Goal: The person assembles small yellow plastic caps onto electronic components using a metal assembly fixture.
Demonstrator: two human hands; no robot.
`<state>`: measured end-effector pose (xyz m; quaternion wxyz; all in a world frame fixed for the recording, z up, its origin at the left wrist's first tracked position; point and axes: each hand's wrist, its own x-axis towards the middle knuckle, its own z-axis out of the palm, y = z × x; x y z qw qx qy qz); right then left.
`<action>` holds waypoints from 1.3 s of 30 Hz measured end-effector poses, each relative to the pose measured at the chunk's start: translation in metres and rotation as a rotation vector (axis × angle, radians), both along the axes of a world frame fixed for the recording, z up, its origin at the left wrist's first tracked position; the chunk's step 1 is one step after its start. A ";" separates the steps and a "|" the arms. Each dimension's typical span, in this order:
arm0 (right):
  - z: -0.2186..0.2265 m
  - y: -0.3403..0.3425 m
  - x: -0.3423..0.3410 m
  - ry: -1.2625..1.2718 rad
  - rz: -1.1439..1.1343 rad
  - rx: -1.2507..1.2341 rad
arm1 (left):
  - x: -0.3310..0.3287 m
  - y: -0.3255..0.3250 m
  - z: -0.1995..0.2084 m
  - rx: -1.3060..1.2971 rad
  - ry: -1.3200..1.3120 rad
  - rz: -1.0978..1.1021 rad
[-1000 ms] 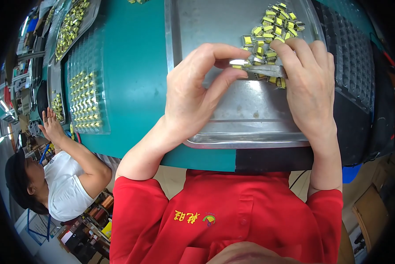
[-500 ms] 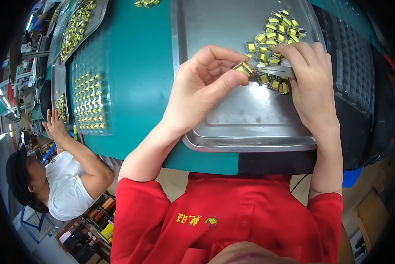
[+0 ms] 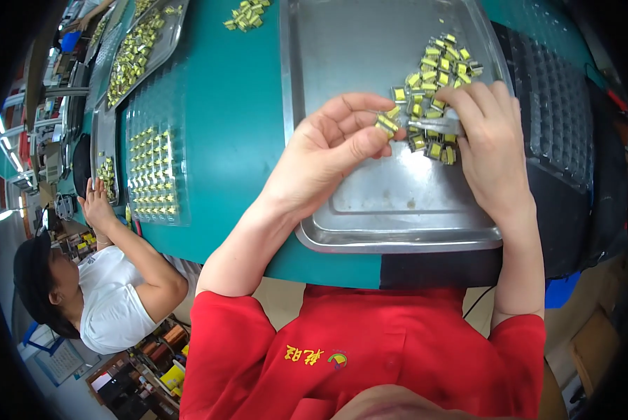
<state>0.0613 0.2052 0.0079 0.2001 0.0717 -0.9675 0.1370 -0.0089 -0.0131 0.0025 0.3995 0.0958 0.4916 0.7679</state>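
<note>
Over the metal tray [image 3: 370, 203], my left hand [image 3: 317, 157] pinches a small yellow-wrapped transformer [image 3: 387, 126] between thumb and fingers. My right hand [image 3: 494, 143] is closed around metal tweezers [image 3: 433, 125], whose tips point left toward that transformer. Whether the tips touch it I cannot tell. Under and behind the tweezers lies a heap of similar yellow transformers [image 3: 445, 64], partly hidden by my right fingers.
Left on the green table [image 3: 223, 140] lies a clear plastic tray [image 3: 153, 171] with rows of yellow parts. More loose parts [image 3: 246, 14] lie at the far side. A dark cell tray [image 3: 555, 115] stands at right. A co-worker [image 3: 118, 290] sits at left.
The view has shifted slightly, so the table sits lower in the picture. The transformer is turned a little in my left fingers, and the tweezers are angled differently.
</note>
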 end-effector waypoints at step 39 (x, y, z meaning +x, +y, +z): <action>-0.007 0.023 -0.004 -0.034 -0.051 -0.046 | -0.200 -0.072 -0.063 -0.955 1.364 0.811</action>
